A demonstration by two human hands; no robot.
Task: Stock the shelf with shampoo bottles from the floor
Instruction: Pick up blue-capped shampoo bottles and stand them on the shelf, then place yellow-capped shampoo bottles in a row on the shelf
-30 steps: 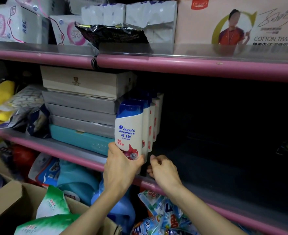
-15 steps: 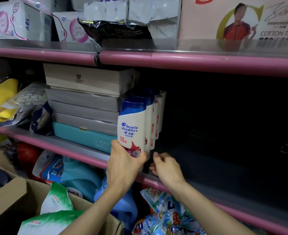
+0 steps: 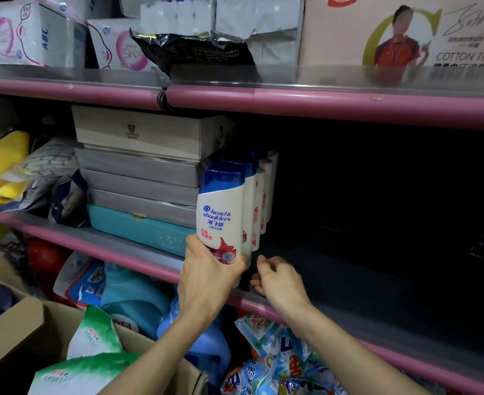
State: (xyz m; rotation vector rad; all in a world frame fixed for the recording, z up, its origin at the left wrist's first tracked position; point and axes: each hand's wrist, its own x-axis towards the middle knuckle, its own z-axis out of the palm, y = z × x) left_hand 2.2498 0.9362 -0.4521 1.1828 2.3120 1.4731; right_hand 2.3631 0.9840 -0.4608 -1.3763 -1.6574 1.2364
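**Inspector:** The setting was a store rack with pink-edged shelves. The middle shelf point(image 3: 392, 317) lay dark and open to the right; stacked boxes point(image 3: 143, 166) stood to the left. Where was the bottle?

**Technician:** The bottle point(image 3: 222, 215) stood upright at the shelf's front edge, at the head of a row of bottles point(image 3: 259, 195) running back. It sat just beside the boxes.

**Inspector:** State of the hands?

**Technician:** The left hand point(image 3: 206, 277) gripped the bottle low, thumb on one side of the base and fingers wrapped round the other. The right hand point(image 3: 277, 280) hovered just beside the base with its fingers loosely curled and holding nothing.

**Inspector:** Handling properties?

**Technician:** The bottle was judged to be rigid plastic, smooth and glossy, hence somewhat slippery. If full, it would be moderately heavy for its size and not fragile. Being tall and narrow, it would likely tip if pushed high up.

**Inspector:** Recommended hold?

**Technician:** Across the narrow sides, at the lower body, as the left hand had it.
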